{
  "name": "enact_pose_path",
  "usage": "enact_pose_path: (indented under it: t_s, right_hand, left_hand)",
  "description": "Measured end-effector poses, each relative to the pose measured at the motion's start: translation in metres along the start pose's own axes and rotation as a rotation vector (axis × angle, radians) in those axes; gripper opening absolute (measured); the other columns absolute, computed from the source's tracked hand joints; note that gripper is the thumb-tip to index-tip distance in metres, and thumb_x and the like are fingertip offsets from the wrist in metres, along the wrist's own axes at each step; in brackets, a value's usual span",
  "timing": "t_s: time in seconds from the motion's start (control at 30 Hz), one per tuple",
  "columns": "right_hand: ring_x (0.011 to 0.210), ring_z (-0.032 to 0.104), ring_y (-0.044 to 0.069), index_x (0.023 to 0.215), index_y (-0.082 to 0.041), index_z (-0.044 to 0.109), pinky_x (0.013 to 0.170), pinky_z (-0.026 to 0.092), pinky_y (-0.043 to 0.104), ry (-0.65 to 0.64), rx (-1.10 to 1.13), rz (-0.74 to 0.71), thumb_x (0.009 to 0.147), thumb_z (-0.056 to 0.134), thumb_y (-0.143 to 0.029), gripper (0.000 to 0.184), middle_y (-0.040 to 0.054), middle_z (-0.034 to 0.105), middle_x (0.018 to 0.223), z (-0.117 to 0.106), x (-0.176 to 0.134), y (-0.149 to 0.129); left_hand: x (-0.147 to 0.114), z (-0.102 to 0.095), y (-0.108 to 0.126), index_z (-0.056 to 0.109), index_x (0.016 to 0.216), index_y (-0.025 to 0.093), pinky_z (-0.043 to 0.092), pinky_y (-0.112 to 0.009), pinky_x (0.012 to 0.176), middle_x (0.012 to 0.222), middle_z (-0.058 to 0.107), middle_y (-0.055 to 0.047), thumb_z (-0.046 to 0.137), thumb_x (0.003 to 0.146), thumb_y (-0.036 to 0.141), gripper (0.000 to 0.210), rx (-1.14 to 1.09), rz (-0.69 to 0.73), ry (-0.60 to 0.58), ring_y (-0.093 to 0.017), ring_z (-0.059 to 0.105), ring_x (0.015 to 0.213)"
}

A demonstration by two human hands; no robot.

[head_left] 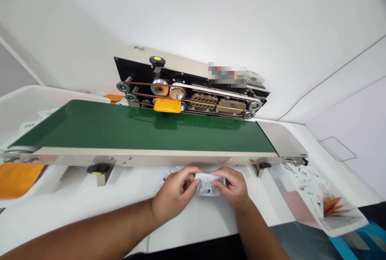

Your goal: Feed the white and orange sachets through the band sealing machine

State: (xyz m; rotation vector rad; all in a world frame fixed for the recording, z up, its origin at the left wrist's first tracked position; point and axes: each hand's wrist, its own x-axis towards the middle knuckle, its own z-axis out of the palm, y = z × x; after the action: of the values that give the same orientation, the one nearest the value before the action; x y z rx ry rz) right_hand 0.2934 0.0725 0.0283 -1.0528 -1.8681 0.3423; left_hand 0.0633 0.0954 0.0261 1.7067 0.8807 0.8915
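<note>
Between my two hands, in front of the conveyor's near rail, is a small white printed packet (pixel 206 185) with black text and a round mark. My left hand (pixel 177 189) pinches its left edge between thumb and fingers. With thumb and fingers, my right hand (pixel 232 187) grips the right side. Behind them runs the green conveyor belt (pixel 120 131) of a band sealing machine (pixel 193 87). An orange packet (pixel 167 105) sits in the machine's rollers above the belt. More printed white packets (pixel 167 173) lie partly hidden behind my left hand.
At right stands a clear bin (pixel 343 221) with several white packets and some orange ones. A white tub (pixel 54 179) at left holds orange and white packets under the belt's end. Black knobs (pixel 98 168) stick out below the rail. A blue stool (pixel 358 238) is at lower right.
</note>
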Motion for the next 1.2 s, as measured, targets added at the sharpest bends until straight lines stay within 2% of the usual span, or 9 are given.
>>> enact_pose_path:
  t_s: [0.3,0.47,0.53,0.67,0.73,0.9,0.97,1.07,1.2]
  right_hand:
    - [0.062,0.063,0.017,0.095,-0.023,0.074,0.056,0.051,0.029,0.179,0.019,0.015,0.088,0.066,-0.017,0.012,0.0034,0.071,0.075,-0.005,-0.004,0.0]
    - [0.064,0.065,0.018,0.108,-0.022,0.071,0.055,0.054,0.028,0.282,0.248,0.177,0.096,0.055,-0.025,0.021,0.0055,0.07,0.079,-0.004,-0.01,0.008]
    - [0.074,0.069,0.02,0.115,-0.022,0.07,0.061,0.057,0.031,0.191,0.321,0.202,0.097,0.053,-0.028,0.025,0.0086,0.072,0.091,-0.005,-0.01,0.007]
    - [0.097,0.069,0.026,0.114,-0.02,0.072,0.078,0.06,0.037,-0.182,0.335,0.181,0.091,0.064,-0.037,0.029,0.0133,0.071,0.113,0.002,-0.007,-0.006]
    - [0.095,0.07,0.025,0.11,-0.021,0.074,0.08,0.06,0.036,-0.184,0.32,0.203,0.092,0.065,-0.036,0.025,0.0118,0.072,0.107,0.007,-0.008,-0.015]
    - [0.072,0.07,0.02,0.093,-0.02,0.076,0.064,0.06,0.034,0.033,0.294,0.264,0.093,0.066,-0.032,0.016,0.0091,0.074,0.09,-0.016,0.002,-0.021]
    - [0.059,0.066,0.017,0.092,-0.019,0.075,0.054,0.057,0.029,0.26,0.264,0.353,0.087,0.074,-0.033,0.016,0.007,0.072,0.078,-0.048,0.021,-0.014]
    - [0.046,0.054,0.009,0.107,-0.018,0.072,0.04,0.044,0.019,0.657,0.243,0.444,0.076,0.083,-0.033,0.037,0.0011,0.067,0.068,-0.105,0.061,0.006]
    - [0.046,0.048,0.005,0.099,-0.015,0.068,0.036,0.035,0.013,0.815,0.246,0.565,0.066,0.086,-0.034,0.042,-0.0019,0.061,0.065,-0.157,0.108,0.042]
  left_hand:
    - [0.0,0.001,0.002,0.058,0.106,0.019,0.047,-0.023,0.057,0.076,0.065,-0.001,0.06,0.095,0.039,0.023,-0.237,-0.092,0.059,-0.014,0.057,0.064]
    - [0.0,0.003,0.006,0.053,0.101,0.02,0.046,-0.022,0.056,0.071,0.064,0.002,0.063,0.095,0.044,0.027,-0.412,-0.117,0.066,-0.012,0.058,0.06]
    - [0.001,0.005,0.007,0.047,0.098,0.021,0.05,-0.024,0.061,0.069,0.066,0.003,0.065,0.094,0.048,0.032,-0.53,-0.117,0.034,-0.013,0.063,0.061]
    - [0.001,0.008,0.005,0.042,0.094,0.022,0.055,-0.028,0.072,0.078,0.074,-0.001,0.066,0.094,0.05,0.036,-0.618,-0.104,-0.004,-0.016,0.072,0.074]
    - [-0.002,0.008,0.002,0.044,0.092,0.022,0.056,-0.028,0.074,0.08,0.075,-0.003,0.065,0.095,0.048,0.034,-0.562,-0.087,-0.024,-0.017,0.073,0.078]
    - [-0.008,0.007,-0.001,0.052,0.101,0.02,0.058,-0.033,0.083,0.108,0.075,-0.01,0.06,0.098,0.036,0.018,-0.353,0.046,-0.123,-0.02,0.073,0.095]
    - [-0.008,0.006,-0.001,0.055,0.108,0.019,0.058,-0.035,0.086,0.117,0.072,-0.012,0.059,0.097,0.029,0.016,-0.27,0.098,-0.158,-0.02,0.073,0.098]
    - [-0.006,0.004,0.0,0.057,0.112,0.02,0.059,-0.034,0.083,0.117,0.07,-0.01,0.059,0.095,0.024,0.017,-0.17,0.15,-0.176,-0.019,0.071,0.094]
    - [-0.005,0.002,0.001,0.058,0.114,0.021,0.058,-0.031,0.079,0.111,0.071,-0.008,0.057,0.094,0.021,0.02,-0.08,0.169,-0.191,-0.017,0.069,0.088]
